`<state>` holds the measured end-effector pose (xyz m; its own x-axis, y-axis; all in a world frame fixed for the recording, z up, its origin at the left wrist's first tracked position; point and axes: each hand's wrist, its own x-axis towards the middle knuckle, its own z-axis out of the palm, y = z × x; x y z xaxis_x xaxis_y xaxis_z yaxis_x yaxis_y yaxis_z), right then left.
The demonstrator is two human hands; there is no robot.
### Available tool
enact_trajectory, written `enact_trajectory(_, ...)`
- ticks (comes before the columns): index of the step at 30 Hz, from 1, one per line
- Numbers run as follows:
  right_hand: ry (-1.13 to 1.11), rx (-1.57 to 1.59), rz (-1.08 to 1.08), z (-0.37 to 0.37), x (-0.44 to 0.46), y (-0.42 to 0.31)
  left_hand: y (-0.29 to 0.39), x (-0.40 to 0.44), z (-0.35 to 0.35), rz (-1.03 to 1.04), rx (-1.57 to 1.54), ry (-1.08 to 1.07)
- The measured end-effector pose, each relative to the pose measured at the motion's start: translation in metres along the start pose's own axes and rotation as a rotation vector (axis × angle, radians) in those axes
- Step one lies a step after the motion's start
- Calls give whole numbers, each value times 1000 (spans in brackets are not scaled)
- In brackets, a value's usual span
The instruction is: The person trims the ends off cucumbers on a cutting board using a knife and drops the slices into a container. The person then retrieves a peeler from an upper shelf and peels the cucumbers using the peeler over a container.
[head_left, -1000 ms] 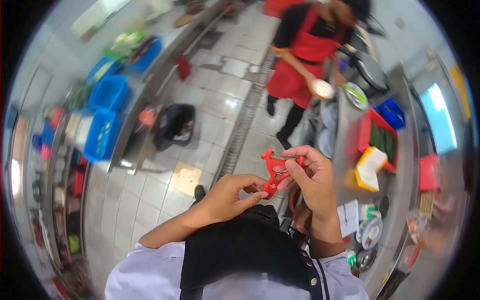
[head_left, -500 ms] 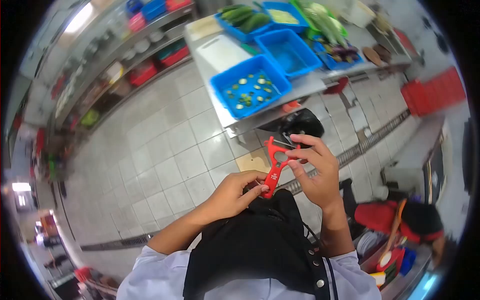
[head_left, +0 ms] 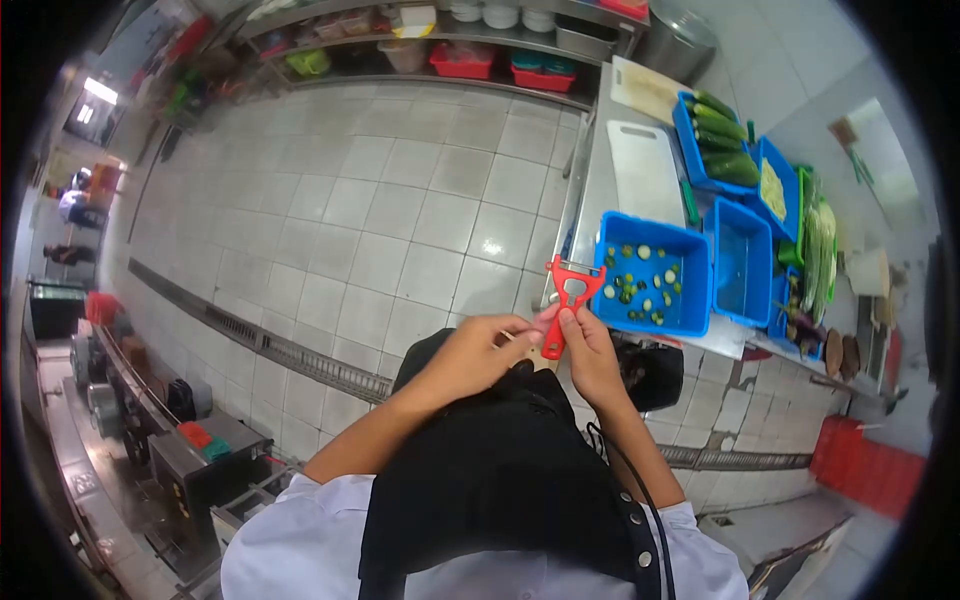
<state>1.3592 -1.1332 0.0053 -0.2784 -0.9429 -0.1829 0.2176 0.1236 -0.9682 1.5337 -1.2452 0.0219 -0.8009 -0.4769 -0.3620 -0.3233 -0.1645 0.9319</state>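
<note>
A red Y-shaped peeler point(head_left: 573, 287) is held upright in front of my body, blade end away from me. My right hand point(head_left: 592, 362) is closed around its handle, with the thumb along the front. Close to the left side of the handle is my left hand point(head_left: 482, 352), fingers loosely bent and thumb stretched toward the peeler. Nothing shows in that hand; whether its fingertips touch the handle is hard to see. Just beyond the peeler, on the table, stands a blue bin point(head_left: 612, 318) with several small green and pale vegetable pieces in it.
A white cutting board point(head_left: 642, 170), a second blue bin point(head_left: 742, 262) and a bin of green cucumber-like vegetables point(head_left: 722, 140) are on the steel table. A black bag point(head_left: 655, 378) hangs or stands below its edge. A floor drain point(head_left: 290, 355) crosses the tiles.
My view has turned left, and the table now appears to the right. The peeler has passed from my left hand's grip on the handle into my right hand, which was at its head.
</note>
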Motion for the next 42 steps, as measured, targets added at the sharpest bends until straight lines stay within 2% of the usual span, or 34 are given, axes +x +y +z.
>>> enact_trajectory(1,11,-26,70,-4,13,-2,2,8,-18,2,174,121)
enact_trajectory(2,23,-51,144,-6,25,-4,4,16,-33,4,162,134)
enact_trajectory(3,-25,112,183,-5,40,-5,8,24,-51,53,79,283)
enact_trajectory(4,-33,108,184,-3,55,-10,10,33,-68,102,-1,428)
enact_trajectory(6,-64,-211,211,8,83,-27,12,54,-99,164,-75,430)
enact_trajectory(7,-53,-361,71,17,99,-29,17,64,-117,107,-115,332)
enact_trajectory(8,-55,-362,81,23,118,-30,22,73,-135,43,-156,233)
enact_trajectory(9,-80,-374,48,28,133,-30,24,81,-150,26,-168,230)
enact_trajectory(10,-109,-388,13,33,151,-32,26,90,-167,-72,-265,107)
enact_trajectory(11,-124,-430,11,41,166,-42,29,98,-182,-167,-361,-15)
enact_trajectory(12,-131,-432,14,44,181,-46,29,105,-196,-168,-366,-9)
enact_trajectory(14,-173,-491,71,46,206,-51,28,123,-222,-264,-658,-118)
enact_trajectory(21,-31,-574,44,38,256,-65,54,205,-271,-389,-392,-320)
enact_trajectory(23,38,-590,42,26,260,-65,62,235,-269,-428,-352,-411)
enact_trajectory(25,97,-590,-85,10,266,-60,71,269,-262,-470,-307,-496)
enact_trajectory(26,146,-581,-80,1,267,-60,73,286,-256,-493,-319,-554)
enact_trajectory(29,268,-663,-27,-31,266,-66,85,338,-232,-540,-303,-666)
enact_trajectory(31,265,-714,136,-52,265,-78,101,365,-213,-577,-257,-674)
enact_trajectory(32,321,-705,129,-62,264,-79,111,378,-202,-576,-214,-713)
enact_trajectory(34,449,-683,42,-76,254,-74,124,396,-180,-488,27,-658)
enact_trajectory(40,696,-750,183,-87,225,-51,118,447,-124,-403,312,-830)
enact_trajectory(42,782,-736,297,-82,216,-39,111,461,-107,-382,418,-940)
